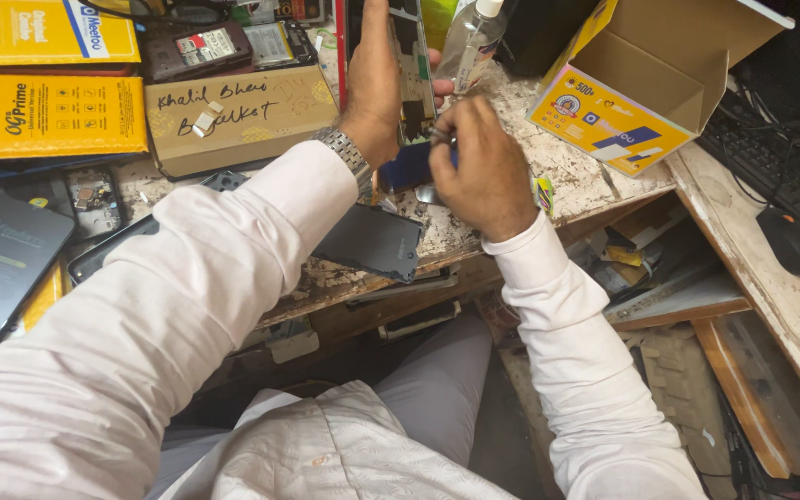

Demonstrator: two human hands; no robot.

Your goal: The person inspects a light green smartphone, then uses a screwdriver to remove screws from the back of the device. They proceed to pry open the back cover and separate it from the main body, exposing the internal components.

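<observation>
worn, stained wood makes up the workbench (594,185), crowded from edge to edge. the left hand (374,93), a metal watch (349,153) at its wrist, grips an opened phone (409,65) upright at about 12 o'clock, fingers curled around its far edge, thumb side toward the camera. the right hand (483,162), just at 4 o'clock of the phone, is closed in a pinch on a small metal tool (441,135) whose tip meets the lower part of the phone's exposed inside.

as far as the view shows, the phone already stands open: a dark back cover (372,243) lies flat on the bench at 6 o'clock of the hands, half under the left sleeve. the work inside looks under way, not finished; nothing is refitted yet.

around them: a clear bottle (472,42) at 1 o'clock, touching the phone's edge or just behind it, an open yellow cardboard box (631,93) at 3 o'clock, flat yellow packages (43,116) and a brown box (243,116) at 9 to 10 o'clock, a computer mouse (792,243) far at 4 o'clock.

the tool's tip is hidden by the right fingers, so its kind is unclear. a dark blue piece (406,167) below the phone is too covered to identify. the phone's top is cut off by the frame.
</observation>
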